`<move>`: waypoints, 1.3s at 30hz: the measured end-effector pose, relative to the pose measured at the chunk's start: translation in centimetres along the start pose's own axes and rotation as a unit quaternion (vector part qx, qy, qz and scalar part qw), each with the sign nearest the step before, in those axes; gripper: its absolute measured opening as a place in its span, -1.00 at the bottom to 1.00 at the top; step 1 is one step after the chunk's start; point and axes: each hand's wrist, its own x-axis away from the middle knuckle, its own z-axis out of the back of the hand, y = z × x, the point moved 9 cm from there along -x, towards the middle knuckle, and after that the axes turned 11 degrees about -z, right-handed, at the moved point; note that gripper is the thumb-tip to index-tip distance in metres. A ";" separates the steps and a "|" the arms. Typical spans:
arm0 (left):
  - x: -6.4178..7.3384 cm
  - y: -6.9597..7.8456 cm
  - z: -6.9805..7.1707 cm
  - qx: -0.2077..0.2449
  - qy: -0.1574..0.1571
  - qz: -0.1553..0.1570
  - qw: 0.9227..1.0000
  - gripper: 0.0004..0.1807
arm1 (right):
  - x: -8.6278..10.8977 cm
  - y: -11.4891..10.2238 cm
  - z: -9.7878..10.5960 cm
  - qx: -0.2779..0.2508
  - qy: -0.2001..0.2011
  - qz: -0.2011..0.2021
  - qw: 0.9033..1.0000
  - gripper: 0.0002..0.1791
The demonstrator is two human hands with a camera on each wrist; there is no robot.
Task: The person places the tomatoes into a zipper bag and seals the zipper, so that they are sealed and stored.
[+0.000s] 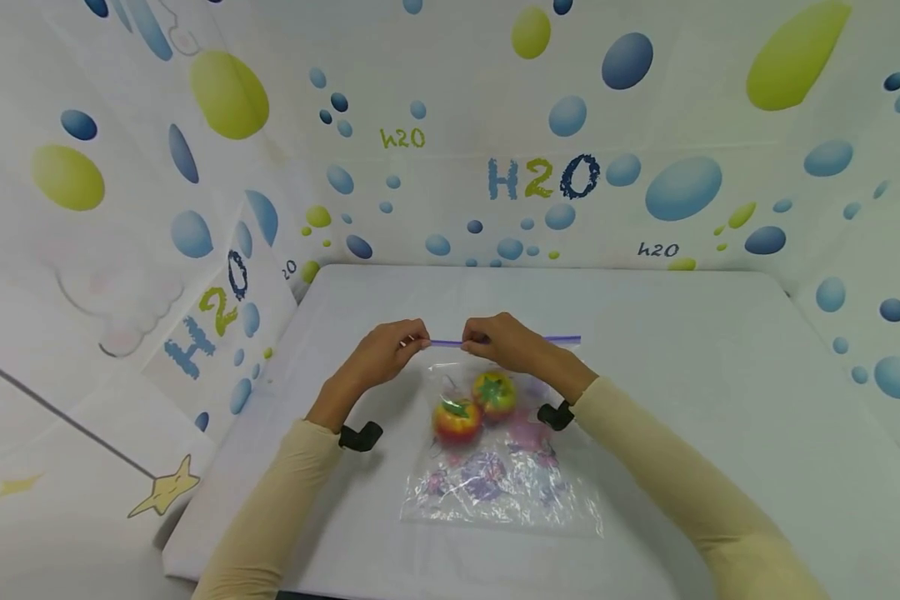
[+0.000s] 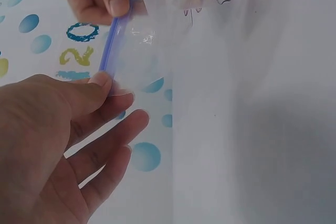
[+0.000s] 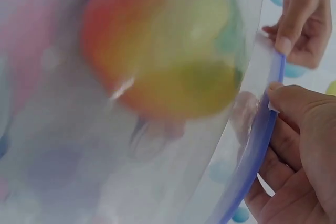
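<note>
A clear zip bag [image 1: 502, 512] with pink and purple prints lies on the white table, its blue-purple zip strip [image 1: 564, 339] along the far edge. Inside it are two red, yellow and green tomatoes [image 1: 457, 423] with green leafy tops. My left hand [image 1: 386, 353] pinches the left end of the strip between thumb and forefinger, the other fingers loosely spread in the left wrist view. A short way to the right, my right hand [image 1: 512, 343] pinches the strip, with a small white piece [image 3: 273, 108] showing under its thumb.
The white table [image 1: 690, 375] extends on both sides of the bag. A white curtain [image 1: 450, 192] with blue and green spots and H2O lettering stands behind and to the left. Each wrist wears a black camera mount [image 1: 362, 437].
</note>
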 end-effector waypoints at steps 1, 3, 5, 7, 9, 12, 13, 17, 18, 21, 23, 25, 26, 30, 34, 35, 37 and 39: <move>0.1 0.0 0.1 0.001 0.000 0.001 1.000 -0.90 | 0.2 0.3 0.2 0.000 0.000 -0.002 1.000 -0.91; 0.2 -0.2 0.1 0.006 0.000 0.002 1.000 -0.90 | 0.7 0.9 0.6 -0.005 -0.003 -0.005 1.000 -0.90; 0.4 -0.4 0.2 0.009 0.000 0.003 1.000 -0.90 | 1.1 1.6 0.9 -0.004 -0.003 -0.002 1.000 -0.89; 0.5 -0.6 0.3 0.012 -0.001 0.001 1.000 -0.90 | 1.6 2.4 1.3 -0.006 -0.007 -0.008 1.000 -0.88; 0.6 -0.8 0.3 0.015 -0.001 0.001 1.000 -0.90 | 2.0 3.4 1.7 -0.005 -0.008 -0.018 1.000 -0.87; 0.8 -1.3 0.4 0.012 0.000 0.003 1.000 -0.91 | 2.5 4.7 2.4 -0.002 -0.009 -0.038 0.999 -0.87; 0.9 -1.6 0.4 0.012 0.000 0.005 1.000 -0.91 | 2.7 5.0 2.7 0.001 -0.008 -0.042 0.999 -0.87; 1.3 -2.5 0.6 0.010 0.003 0.015 1.000 -0.91 | 3.6 6.3 3.8 0.006 -0.002 -0.047 0.999 -0.87; 1.5 -2.7 0.6 0.009 0.003 0.019 1.000 -0.90 | 3.9 6.7 4.1 0.008 0.002 -0.049 0.999 -0.88; 1.9 -3.3 0.7 0.008 0.003 0.031 0.999 -0.90 | 4.8 8.0 5.0 0.013 0.011 -0.064 0.998 -0.90; 2.2 -3.6 0.8 0.006 0.002 0.037 0.999 -0.90 | 5.4 8.9 5.5 0.016 0.013 -0.078 0.997 -0.92; 2.2 -3.8 0.8 0.004 0.000 0.036 0.999 -0.91 | 5.8 9.6 5.9 0.016 0.011 -0.089 0.996 -0.90; 2.2 -3.8 0.9 0.001 0.001 0.033 0.999 -0.92 | 6.0 9.9 6.0 0.016 0.012 -0.092 0.996 -0.90; 1.8 -4.0 0.8 0.003 0.000 0.031 1.000 -0.91 | 6.2 10.3 6.1 0.013 0.015 -0.097 0.995 -0.89; 1.7 -4.5 0.3 0.004 -0.003 0.048 0.999 -0.92 | 6.2 10.6 6.0 0.014 0.015 -0.108 0.994 -0.87; 1.8 -4.7 0.2 0.004 -0.004 0.055 0.998 -0.92 | 6.2 10.6 6.0 0.015 0.016 -0.111 0.994 -0.86; 1.8 -4.9 0.0 0.004 -0.003 0.066 0.998 -0.93 | 6.2 10.8 5.9 0.016 0.020 -0.120 0.992 -0.86; 1.9 -5.1 -0.2 0.005 -0.001 0.077 0.997 -0.91 | 6.3 11.0 5.9 0.019 0.026 -0.131 0.991 -0.85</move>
